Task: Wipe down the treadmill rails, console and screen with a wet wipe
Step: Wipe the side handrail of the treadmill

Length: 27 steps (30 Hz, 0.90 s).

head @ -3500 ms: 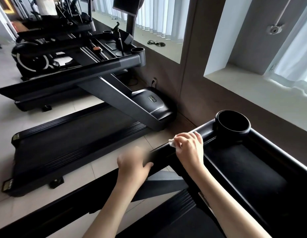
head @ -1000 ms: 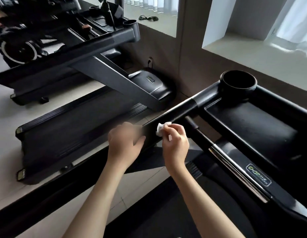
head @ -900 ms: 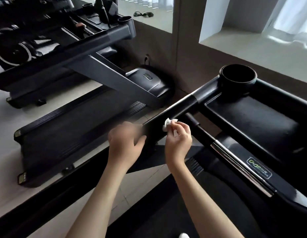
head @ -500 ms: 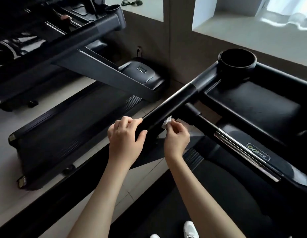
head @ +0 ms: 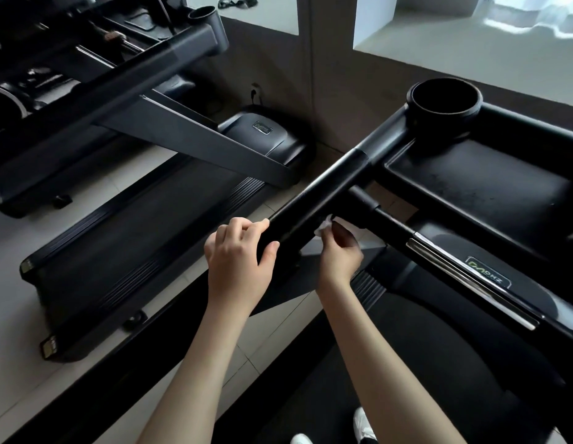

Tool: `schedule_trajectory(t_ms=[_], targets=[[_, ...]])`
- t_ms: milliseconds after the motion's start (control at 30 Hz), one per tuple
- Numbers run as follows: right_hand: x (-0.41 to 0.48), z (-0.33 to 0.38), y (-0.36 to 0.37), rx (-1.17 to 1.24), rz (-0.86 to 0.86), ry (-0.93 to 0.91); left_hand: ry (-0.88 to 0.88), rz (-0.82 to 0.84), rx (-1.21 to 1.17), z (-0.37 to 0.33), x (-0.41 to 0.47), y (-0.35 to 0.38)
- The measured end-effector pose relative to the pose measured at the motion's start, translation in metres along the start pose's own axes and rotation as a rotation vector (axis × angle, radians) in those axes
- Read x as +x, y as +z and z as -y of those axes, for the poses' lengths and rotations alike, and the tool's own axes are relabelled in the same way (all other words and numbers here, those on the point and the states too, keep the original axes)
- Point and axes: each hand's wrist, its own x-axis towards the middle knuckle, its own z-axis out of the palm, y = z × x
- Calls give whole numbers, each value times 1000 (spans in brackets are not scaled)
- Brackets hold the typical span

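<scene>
Change: right grip (head: 339, 251) and wet wipe (head: 323, 226) have left the handrail's top by the cup holder (head: 445, 104), where they sat seconds ago, and now sit lower, against the rail's inner side and nearer the person.
Wet wipe: small, white, crumpled, pressed to the underside of the black handrail (head: 320, 193), close to where the crossbar (head: 390, 225) branches off.
Right grip: fingers curled, pinching the wipe against the rail.
Left grip (head: 238, 254): wrapped over the same rail from above, thumb on the near side, just beside the right grip.
Console tray (head: 483, 187): black and shallow, with the round cup holder at its left corner.
Crossbar: carries a chrome strip and a DHZ badge (head: 488, 277).
Surroundings: second treadmill (head: 134, 238) stands to the left on the tiled floor (head: 9, 251); white shoes (head: 362, 424) show at the bottom edge.
</scene>
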Motion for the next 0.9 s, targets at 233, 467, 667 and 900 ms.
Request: schedule_trajectory(t_ms=[233,467,667,900], targets=[[-13,-2,1,67,24,-86,0,-3,-3,-2,0,0],[-19,-1,1,52,70,-133,-9,1,-3,-2,-1,-1],[-16,-2,2,-25,28,-235,-25,34,-20,-1,-2,-6],[-12,-3,1,-96,33,-519,-20,19,19,7,-8,-13]])
